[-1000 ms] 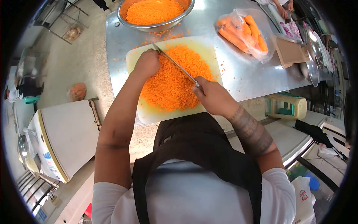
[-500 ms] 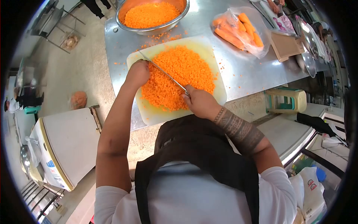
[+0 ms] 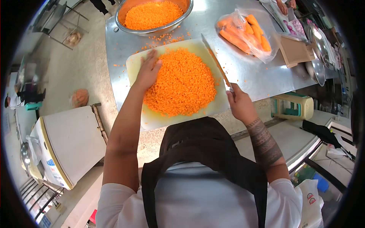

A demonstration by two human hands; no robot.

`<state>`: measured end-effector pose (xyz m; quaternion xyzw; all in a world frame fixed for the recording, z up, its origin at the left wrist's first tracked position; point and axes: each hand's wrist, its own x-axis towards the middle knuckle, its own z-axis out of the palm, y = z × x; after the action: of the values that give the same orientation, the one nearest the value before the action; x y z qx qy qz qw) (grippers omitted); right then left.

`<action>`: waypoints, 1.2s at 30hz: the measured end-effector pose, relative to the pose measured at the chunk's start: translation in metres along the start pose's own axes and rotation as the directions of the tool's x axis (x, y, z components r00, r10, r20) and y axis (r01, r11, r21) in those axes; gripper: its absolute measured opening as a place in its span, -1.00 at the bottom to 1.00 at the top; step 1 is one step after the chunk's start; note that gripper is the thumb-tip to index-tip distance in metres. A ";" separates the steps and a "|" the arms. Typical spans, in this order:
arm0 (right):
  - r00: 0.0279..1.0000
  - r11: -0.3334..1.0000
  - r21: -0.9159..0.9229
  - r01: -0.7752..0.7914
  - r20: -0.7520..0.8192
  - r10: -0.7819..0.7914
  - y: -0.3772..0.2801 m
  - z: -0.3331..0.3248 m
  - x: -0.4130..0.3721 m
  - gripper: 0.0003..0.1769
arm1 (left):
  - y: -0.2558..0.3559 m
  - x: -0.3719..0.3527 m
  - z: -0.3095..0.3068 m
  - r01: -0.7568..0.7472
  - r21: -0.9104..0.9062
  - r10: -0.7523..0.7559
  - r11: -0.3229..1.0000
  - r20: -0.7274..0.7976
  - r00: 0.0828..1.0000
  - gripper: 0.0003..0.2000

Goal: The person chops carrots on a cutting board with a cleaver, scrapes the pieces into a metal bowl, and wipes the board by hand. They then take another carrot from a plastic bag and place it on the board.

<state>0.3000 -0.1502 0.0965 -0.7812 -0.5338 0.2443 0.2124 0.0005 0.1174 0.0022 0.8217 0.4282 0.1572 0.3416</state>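
Observation:
A heap of finely chopped orange carrot (image 3: 182, 83) covers most of a pale cutting board (image 3: 148, 122) on the steel table. My left hand (image 3: 149, 71) rests at the heap's left edge with its fingers spread, holding nothing. My right hand (image 3: 240, 102) is closed round the handle of a long knife (image 3: 216, 60), off the board's right side. The blade points up and away, near the board's right edge, with orange bits along it. Beyond the board stands a metal bowl (image 3: 152, 31) of chopped carrot.
A clear plastic bag (image 3: 266, 56) of whole carrots lies right of the bowl. Farther right are a brown tray (image 3: 294, 51), metal bowls (image 3: 315, 70) and another person's hands (image 3: 282, 7) near chopped purple pieces. A stool (image 3: 302, 107) stands beyond the table's near edge.
The knife has swung from across the heap to the board's right side, carried by my right hand. My left hand has opened from a closed shape and moved slightly right.

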 end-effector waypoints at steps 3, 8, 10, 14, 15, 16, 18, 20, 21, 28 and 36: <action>0.989 0.996 -0.038 0.079 0.127 -0.074 -0.022 0.013 0.034 -0.61 | 0.033 0.017 0.003 0.111 -0.167 -0.100 0.980 0.068 0.993 -0.42; 0.906 0.976 -0.007 0.220 0.373 -0.201 -0.071 -0.016 0.064 -0.64 | 0.040 0.043 -0.014 0.088 0.251 -0.105 0.964 0.056 0.993 -0.63; 0.857 0.978 0.071 0.198 0.471 -0.208 -0.091 -0.039 0.059 -0.66 | 0.043 0.041 -0.019 0.151 0.372 -0.191 0.916 0.071 0.979 -0.67; 0.870 0.978 0.049 0.204 0.449 -0.204 -0.061 0.024 0.063 -0.69 | 0.033 0.027 -0.019 0.178 0.389 -0.204 0.904 0.025 0.979 -0.69; 0.866 0.972 0.052 0.230 0.445 -0.228 -0.069 0.015 0.065 -0.70 | 0.028 0.025 -0.020 0.176 0.380 -0.189 0.908 -0.003 0.982 -0.70; 0.861 0.969 0.057 0.242 0.447 -0.242 -0.082 -0.002 0.059 -0.70 | 0.031 0.018 -0.023 0.202 0.362 -0.215 0.910 -0.003 0.977 -0.70; 0.858 0.967 0.081 0.240 0.448 -0.250 -0.090 -0.009 0.051 -0.70 | 0.037 0.011 -0.029 0.240 0.324 -0.250 0.915 -0.010 0.968 -0.70; 0.856 0.972 0.117 0.203 0.461 -0.234 -0.085 0.003 0.041 -0.69 | 0.035 0.004 -0.031 0.222 0.357 -0.239 0.908 0.003 0.971 -0.70; 0.860 0.970 0.095 0.226 0.448 -0.244 -0.080 0.013 0.039 -0.69 | 0.034 -0.002 -0.031 0.212 0.372 -0.233 0.904 0.014 0.972 -0.70; 0.882 0.973 0.049 0.225 0.415 -0.224 -0.091 0.031 0.019 -0.70 | 0.034 -0.019 -0.044 0.227 0.268 -0.231 0.936 -0.019 0.973 -0.70; 0.952 0.971 0.207 0.119 0.252 -0.171 -0.101 0.008 -0.014 -0.69 | 0.026 -0.038 -0.055 0.170 0.206 -0.165 0.964 -0.041 0.985 -0.69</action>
<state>0.2174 -0.1282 0.1519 -0.6756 -0.5881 0.3811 0.2289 -0.0359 0.0998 0.0610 0.8119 0.5142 0.0915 0.2608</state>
